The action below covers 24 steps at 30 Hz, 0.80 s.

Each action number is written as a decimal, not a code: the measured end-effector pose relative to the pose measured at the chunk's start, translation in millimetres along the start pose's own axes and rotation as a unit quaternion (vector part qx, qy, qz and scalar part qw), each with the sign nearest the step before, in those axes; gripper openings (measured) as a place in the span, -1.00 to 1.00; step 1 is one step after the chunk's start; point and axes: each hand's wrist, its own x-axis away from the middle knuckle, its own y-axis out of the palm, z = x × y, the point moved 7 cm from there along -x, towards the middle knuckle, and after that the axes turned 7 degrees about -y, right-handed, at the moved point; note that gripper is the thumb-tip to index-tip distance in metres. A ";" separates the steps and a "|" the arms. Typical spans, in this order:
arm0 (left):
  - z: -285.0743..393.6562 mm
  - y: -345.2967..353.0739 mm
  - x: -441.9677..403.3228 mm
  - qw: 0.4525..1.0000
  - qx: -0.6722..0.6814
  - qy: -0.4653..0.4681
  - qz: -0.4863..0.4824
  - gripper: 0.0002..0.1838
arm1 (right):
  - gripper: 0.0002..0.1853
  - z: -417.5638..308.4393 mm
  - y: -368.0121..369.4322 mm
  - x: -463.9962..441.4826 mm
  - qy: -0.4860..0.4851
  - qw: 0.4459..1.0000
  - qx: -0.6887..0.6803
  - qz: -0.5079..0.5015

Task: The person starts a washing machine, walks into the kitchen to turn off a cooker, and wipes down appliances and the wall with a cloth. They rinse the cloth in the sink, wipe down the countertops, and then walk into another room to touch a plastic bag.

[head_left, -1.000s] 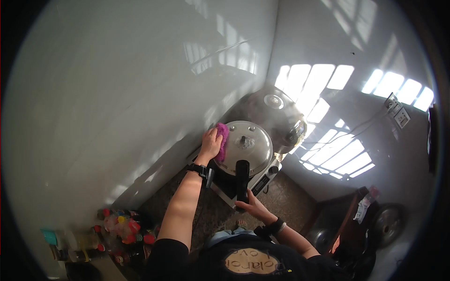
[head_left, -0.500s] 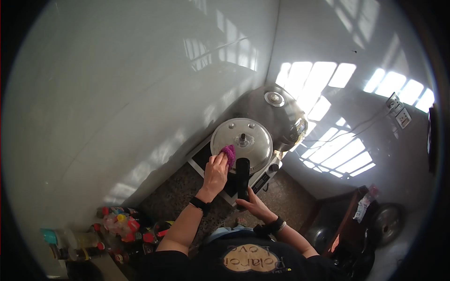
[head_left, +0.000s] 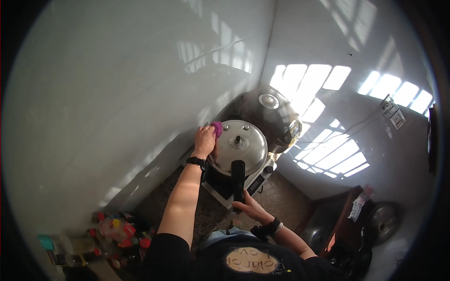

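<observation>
So the pot (head_left: 215, 168) sits on a hob (head_left: 220, 193), its round metal lid (head_left: 243, 152) on top, and its black handle (head_left: 238, 175) pokes out past the hob's near corner. The left hand (head_left: 205, 142) has its fingers bunched on a fuzzy purple cloth (head_left: 218, 129), grip pretty much closed, right at the lid's rim on the wall side. The right hand (head_left: 253, 209) has its grip wrapped round the outer end of the handle, no real gap showing.

My guess: the pot's rigid and fairly hefty, more so if there's anything inside (can't tell). Smooth metal could get slick, and maybe hot, so I'd hold it by that handle. The lid knob (head_left: 238, 139) looks small. The cloth seems light, floppy and hard to damage; bunching it from above looks fine.

Further out, a big dark domed appliance (head_left: 267, 114) is just beside the pot, past the hob's far side. The hob's control panel (head_left: 257, 184) and dial (head_left: 268, 169) run along its right edge. Bottles (head_left: 119, 232) are crowded down by the left wall.

Brands? None readable on the pot, hob or bottles. The black shirt (head_left: 206, 260) looks like it says "Polaroi…" and "Love".
</observation>
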 end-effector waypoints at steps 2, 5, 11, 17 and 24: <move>13.0 -9.8 27.1 1.000 0.003 0.001 0.023 -0.73 | -0.17 0.4 -2.1 -1.1 0.031 0.999 -0.024 -0.012; 43.1 -33.6 73.9 0.999 0.014 0.016 0.047 -0.70 | -0.13 3.4 2.4 -0.1 0.045 0.998 -0.033 -0.017; 69.4 -48.2 118.3 0.996 0.065 0.027 0.048 -0.71 | -0.11 -1.9 10.8 -4.6 -0.027 1.000 0.015 0.001; 42.8 -39.2 141.6 0.967 0.225 -0.116 -0.038 -0.75 | -0.16 -1.9 15.6 -8.3 -0.040 0.998 0.039 -0.005; 9.4 -38.6 192.1 0.496 0.800 -0.329 -0.068 -0.61 | -0.16 -20.4 19.7 4.0 0.113 0.991 -0.011 -0.076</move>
